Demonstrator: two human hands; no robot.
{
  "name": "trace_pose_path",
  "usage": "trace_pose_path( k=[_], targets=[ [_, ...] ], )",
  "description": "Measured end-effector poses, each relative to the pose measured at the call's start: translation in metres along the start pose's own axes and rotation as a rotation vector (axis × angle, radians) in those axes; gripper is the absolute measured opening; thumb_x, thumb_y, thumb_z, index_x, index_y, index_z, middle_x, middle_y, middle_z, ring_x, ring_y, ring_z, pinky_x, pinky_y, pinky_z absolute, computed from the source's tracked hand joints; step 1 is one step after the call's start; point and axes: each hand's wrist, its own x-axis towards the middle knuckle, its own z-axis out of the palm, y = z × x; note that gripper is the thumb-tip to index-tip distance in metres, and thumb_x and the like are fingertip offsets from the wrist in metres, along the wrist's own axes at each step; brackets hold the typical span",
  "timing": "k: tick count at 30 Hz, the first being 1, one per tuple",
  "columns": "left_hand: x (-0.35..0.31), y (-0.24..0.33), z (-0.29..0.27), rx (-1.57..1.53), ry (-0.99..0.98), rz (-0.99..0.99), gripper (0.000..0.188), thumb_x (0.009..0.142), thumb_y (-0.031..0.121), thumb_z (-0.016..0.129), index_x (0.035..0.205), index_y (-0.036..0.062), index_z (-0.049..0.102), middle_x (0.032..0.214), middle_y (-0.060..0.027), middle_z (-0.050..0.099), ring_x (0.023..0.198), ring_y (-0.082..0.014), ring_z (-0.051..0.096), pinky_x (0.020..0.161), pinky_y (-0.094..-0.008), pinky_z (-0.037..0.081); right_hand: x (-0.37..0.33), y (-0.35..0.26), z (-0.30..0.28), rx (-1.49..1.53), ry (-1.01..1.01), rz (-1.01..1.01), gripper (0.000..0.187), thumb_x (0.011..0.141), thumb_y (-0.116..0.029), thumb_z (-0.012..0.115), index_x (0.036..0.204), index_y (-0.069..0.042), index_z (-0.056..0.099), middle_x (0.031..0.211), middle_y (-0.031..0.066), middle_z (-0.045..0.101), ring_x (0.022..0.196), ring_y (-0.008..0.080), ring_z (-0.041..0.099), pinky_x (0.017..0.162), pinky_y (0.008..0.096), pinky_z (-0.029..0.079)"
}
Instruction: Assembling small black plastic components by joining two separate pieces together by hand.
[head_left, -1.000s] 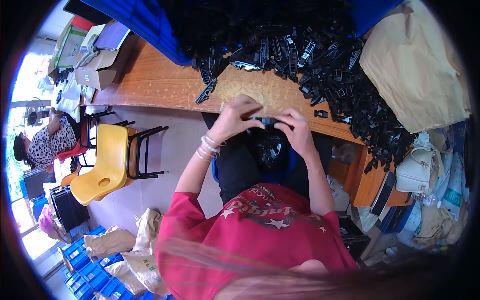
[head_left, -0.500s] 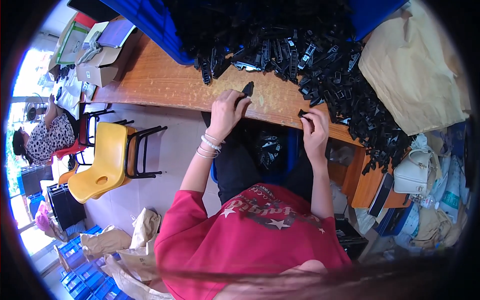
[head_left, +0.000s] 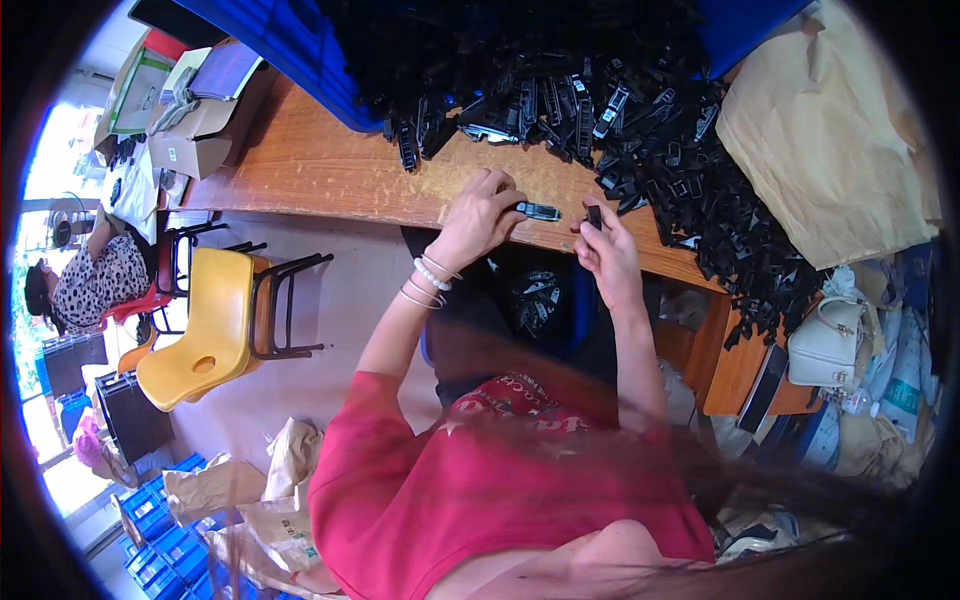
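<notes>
My left hand [head_left: 484,211], with bracelets on the wrist, is closed on one end of a long black plastic part [head_left: 540,212]. The part points right, just above the table's near edge, and its open, hollow side shows. In my right hand [head_left: 608,252] a small black plastic piece [head_left: 594,216] is pinched between thumb and fingers. A short gap lies between the two pieces. Beyond my hands a big heap of similar black plastic parts [head_left: 585,120] spills from a blue bin [head_left: 290,50] onto the wooden table [head_left: 330,160].
Small black pieces [head_left: 690,190] pile along the table's right side beside a brown paper sheet [head_left: 820,140]. A white handbag [head_left: 830,345] sits at right. Left are a yellow chair [head_left: 210,320], a cardboard box [head_left: 195,145] and a seated person [head_left: 95,275]. Blue crates [head_left: 165,550] stand lower left.
The long part in my left hand has turned from pointing away to pointing right. My right hand has moved slightly left and tilted its small piece upright, bringing both pieces closer together.
</notes>
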Motion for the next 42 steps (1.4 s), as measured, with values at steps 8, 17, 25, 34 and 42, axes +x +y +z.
trace_pose_path(
  k=[8, 17, 25, 34, 42],
  targets=[
    [0.003, -0.008, 0.008, -0.164, -0.004, -0.012, 0.022, 0.071, 0.011, 0.076, 0.091, 0.0045, 0.072, 0.089, -0.0091, 0.057, 0.086, -0.028, 0.054, 0.077, -0.0371, 0.047, 0.009, 0.005, -0.002, -0.817, 0.025, -0.383, 0.03, 0.085, -0.002, 0.065, 0.114, 0.003, 0.066, 0.082, 0.0065, 0.062, 0.062, 0.0133, 0.052, 0.057, 0.0254, 0.041],
    [0.007, -0.002, 0.008, -0.164, -0.074, 0.042, 0.021, 0.071, 0.011, 0.075, 0.091, 0.0047, 0.072, 0.091, -0.0086, 0.06, 0.088, -0.0281, 0.054, 0.08, -0.038, 0.044, 0.021, 0.015, 0.007, -0.995, -0.019, -0.672, 0.021, 0.073, -0.001, 0.072, 0.094, 0.004, 0.071, 0.087, 0.0112, 0.059, 0.085, 0.0253, 0.057, 0.074, 0.0345, 0.046],
    [0.002, -0.021, -0.022, 0.095, 0.292, -0.258, 0.04, 0.067, 0.022, 0.083, 0.097, 0.0026, 0.064, 0.092, -0.0143, 0.06, 0.09, -0.0322, 0.056, 0.079, -0.0417, 0.045, -0.013, 0.013, -0.007, -1.049, -0.196, -0.63, 0.015, 0.082, -0.004, 0.068, 0.095, 0.004, 0.069, 0.09, 0.014, 0.06, 0.087, 0.0292, 0.06, 0.076, 0.0335, 0.047],
    [-0.014, -0.06, -0.03, 0.221, 0.479, -0.545, 0.029, 0.084, 0.025, 0.069, 0.099, 0.004, 0.058, 0.089, -0.0144, 0.059, 0.076, -0.0335, 0.06, 0.067, -0.0414, 0.048, 0.01, -0.009, -0.045, -1.351, 0.414, -0.935, 0.031, 0.086, 0.002, 0.061, 0.117, -0.001, 0.057, 0.105, 0.0163, 0.059, 0.097, 0.0348, 0.058, 0.084, 0.0402, 0.047],
    [-0.021, -0.02, -0.012, 0.048, 0.39, -0.308, 0.016, 0.087, 0.007, 0.059, 0.102, 0.0026, 0.062, 0.091, -0.0174, 0.062, 0.081, -0.0359, 0.062, 0.069, -0.0422, 0.05, 0.021, -0.004, -0.031, -1.355, 0.28, -0.86, 0.033, 0.081, -0.003, 0.069, 0.113, -0.001, 0.057, 0.096, 0.0154, 0.058, 0.091, 0.0334, 0.058, 0.078, 0.0414, 0.048]
  ],
)
